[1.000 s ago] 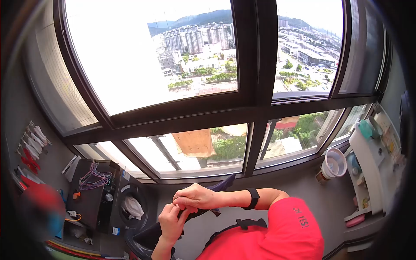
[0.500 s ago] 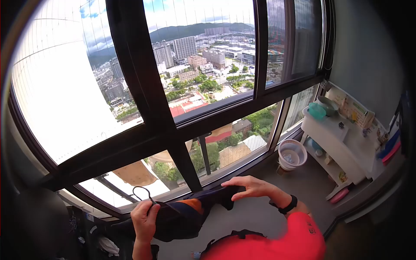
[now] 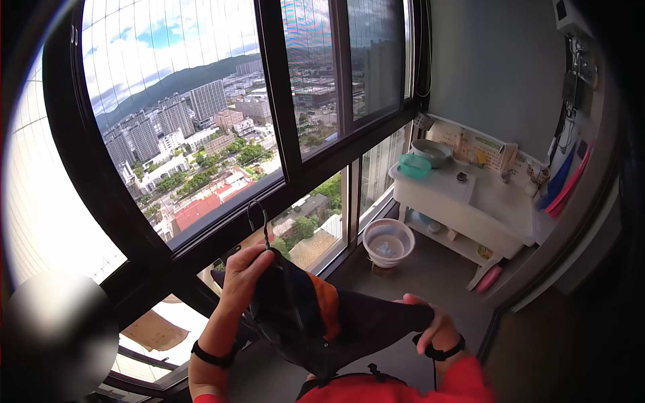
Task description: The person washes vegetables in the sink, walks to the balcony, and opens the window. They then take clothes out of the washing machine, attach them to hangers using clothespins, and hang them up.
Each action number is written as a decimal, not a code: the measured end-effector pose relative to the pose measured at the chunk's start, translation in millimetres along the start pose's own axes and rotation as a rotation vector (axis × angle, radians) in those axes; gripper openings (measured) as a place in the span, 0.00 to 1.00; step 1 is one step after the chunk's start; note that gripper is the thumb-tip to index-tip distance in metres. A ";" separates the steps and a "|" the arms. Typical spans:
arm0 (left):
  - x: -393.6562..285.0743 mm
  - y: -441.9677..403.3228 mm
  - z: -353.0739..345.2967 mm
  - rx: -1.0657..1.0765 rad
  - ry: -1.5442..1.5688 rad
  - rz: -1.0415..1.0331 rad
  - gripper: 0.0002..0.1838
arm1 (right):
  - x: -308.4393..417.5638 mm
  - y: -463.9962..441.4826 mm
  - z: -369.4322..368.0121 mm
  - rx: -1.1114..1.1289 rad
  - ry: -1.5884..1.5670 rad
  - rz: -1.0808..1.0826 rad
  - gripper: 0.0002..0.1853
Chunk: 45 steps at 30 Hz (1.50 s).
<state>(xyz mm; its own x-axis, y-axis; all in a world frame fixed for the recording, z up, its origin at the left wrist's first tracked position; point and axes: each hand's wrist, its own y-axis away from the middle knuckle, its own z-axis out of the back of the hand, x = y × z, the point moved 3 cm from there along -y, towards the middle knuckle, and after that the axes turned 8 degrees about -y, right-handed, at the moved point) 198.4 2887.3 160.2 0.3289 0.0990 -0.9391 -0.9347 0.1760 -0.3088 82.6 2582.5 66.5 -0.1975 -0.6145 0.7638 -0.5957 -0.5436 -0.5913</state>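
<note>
Left grip (image 3: 243, 272) closed on hanger (image 3: 266, 235); right grip (image 3: 440, 328) touching dark garment (image 3: 376, 314).

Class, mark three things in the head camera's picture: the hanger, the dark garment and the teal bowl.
Hanger (image 3: 266, 232), head view: the stem of its hook.
Dark garment (image 3: 363, 322), head view: dark cloth beside the orange panel.
Teal bowl (image 3: 414, 170), head view: its side wall.

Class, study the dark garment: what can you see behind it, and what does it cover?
Beyond the garment, a window, grey floor and a pale bucket show. Whatever lies directly behind its cloth is covered and cannot be seen.
</note>
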 end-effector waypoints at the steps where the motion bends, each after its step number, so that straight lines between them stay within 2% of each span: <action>1: 1.4 -14.4 -10.2 0.017 0.039 0.008 0.08 | -3.3 8.9 8.8 -0.072 -0.054 0.060 0.52; 4: 9.1 -52.5 -38.8 0.202 0.013 -0.007 0.11 | 20.7 -17.8 16.8 -0.159 0.334 0.104 0.50; 6: 16.2 -76.0 -53.9 0.241 -0.069 -0.097 0.12 | 31.5 -32.4 16.4 -0.186 0.291 0.161 0.46; 8: 25.8 -98.7 -63.1 0.299 -0.054 -0.118 0.13 | 30.0 -38.6 20.1 -0.257 0.228 0.300 0.46; 9: 27.9 -109.0 -67.1 0.327 -0.032 -0.104 0.13 | 26.7 -35.8 30.1 -0.342 0.244 0.314 0.42; 12: 35.1 -140.0 -79.6 0.394 0.002 -0.102 0.14 | 39.6 -37.5 51.5 -0.422 0.518 0.203 0.34; 13: 37.5 -150.4 -84.4 0.407 -0.012 -0.124 0.14 | 39.3 -41.1 55.4 -0.577 0.520 0.215 0.29; 15: 44.1 -171.2 -92.1 0.462 -0.082 -0.142 0.14 | 38.9 -36.1 68.5 -0.685 0.607 0.227 0.28; 17: 49.2 -187.3 -100.6 0.488 -0.151 -0.245 0.15 | 38.6 -29.0 78.0 -0.822 0.693 0.230 0.27; 23: 50.7 -230.8 -109.9 0.319 -0.420 -0.527 0.12 | 57.7 -1.0 105.7 -1.161 0.827 0.319 0.25; 28: 80.6 -258.3 -136.1 0.377 -0.410 -0.469 0.11 | 78.7 0.0 130.6 -1.290 0.966 0.337 0.24; 29: 82.4 -261.0 -146.7 0.342 -0.450 -0.544 0.12 | 81.2 6.1 140.8 -1.319 0.982 0.333 0.25; 32: 77.1 -272.3 -188.5 0.240 -0.521 -0.744 0.23 | 84.4 16.7 174.5 -1.218 1.074 0.301 0.25; 34: 70.1 -287.3 -222.6 0.131 -0.602 -0.845 0.26 | 90.4 19.4 200.5 -1.130 0.869 0.320 0.25; 35: 65.8 -295.6 -240.2 0.078 -0.641 -0.897 0.28 | 97.1 20.1 212.7 -1.080 0.901 0.305 0.25; 36: 65.5 -305.9 -256.3 0.187 -0.589 -0.794 0.29 | 105.0 23.0 225.7 -1.032 0.934 0.289 0.25; 38: 70.8 -322.9 -280.4 0.404 -0.485 -0.580 0.31 | 105.1 41.4 264.1 -0.918 0.774 0.300 0.25; 39: 78.9 -332.2 -291.8 0.476 -0.389 -0.515 0.27 | 110.2 41.7 280.5 -0.859 0.697 0.317 0.24; 40: 75.2 -337.8 -296.3 0.639 -0.434 -0.329 0.19 | 115.9 39.8 295.1 -0.804 0.616 0.329 0.24; 42: 57.7 -339.4 -308.7 0.572 -0.356 -0.423 0.11 | 129.3 39.3 322.1 -0.770 0.493 0.294 0.23; 43: 57.9 -342.1 -313.2 0.514 -0.348 -0.470 0.11 | 130.3 43.1 339.9 -0.709 0.443 0.277 0.22; 44: 67.1 -344.9 -314.6 0.514 -0.259 -0.335 0.12 | 133.8 40.9 353.1 -0.675 0.356 0.254 0.21; 45: 70.2 -347.1 -314.6 0.503 -0.235 -0.333 0.12 | 135.2 43.7 369.8 -0.644 0.386 0.209 0.21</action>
<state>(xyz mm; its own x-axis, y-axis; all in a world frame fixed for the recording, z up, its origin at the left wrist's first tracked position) 503.5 2525.1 154.1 0.6646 0.1617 -0.7295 -0.6191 0.6658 -0.4164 317.8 2264.1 48.2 -0.5421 -0.3613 0.7586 -0.8276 0.0734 -0.5565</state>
